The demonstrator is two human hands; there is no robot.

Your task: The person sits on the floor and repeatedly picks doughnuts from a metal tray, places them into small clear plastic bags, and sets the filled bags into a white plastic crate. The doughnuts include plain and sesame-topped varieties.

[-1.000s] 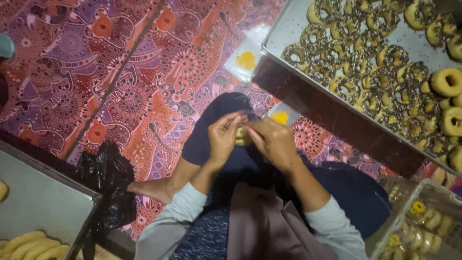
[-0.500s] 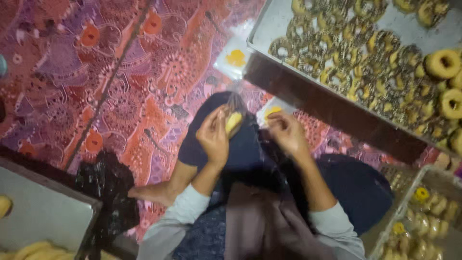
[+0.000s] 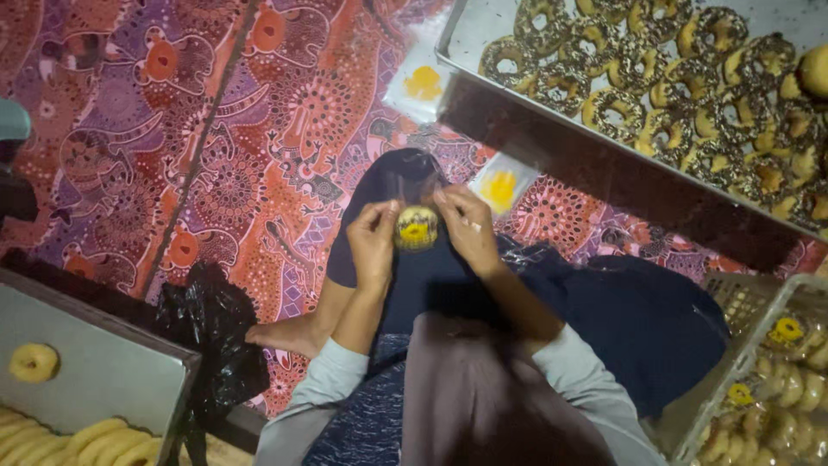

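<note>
I sit cross-legged on a patterned cloth. My left hand (image 3: 373, 244) and my right hand (image 3: 467, 226) meet over my knee. Together they pinch a clear plastic bag (image 3: 417, 227) that holds a sprinkle-topped doughnut with a yellow label on its front. The bag's open top sticks up between my fingertips. A metal tray (image 3: 477, 34) of ring doughnuts covered in dark sprinkles lies just beyond my hands at the upper right.
Two flat clear bags with yellow labels (image 3: 501, 185) (image 3: 420, 83) lie on the cloth (image 3: 172, 129) near the tray. A basket (image 3: 729, 298) of bagged doughnuts stands at the lower right. A second tray (image 3: 103, 362) with plain doughnuts and a black plastic bag (image 3: 216, 336) sit at the lower left.
My hands were apart half a second ago, the left holding the doughnut and bag. Now both hands have come together on the bagged doughnut.
</note>
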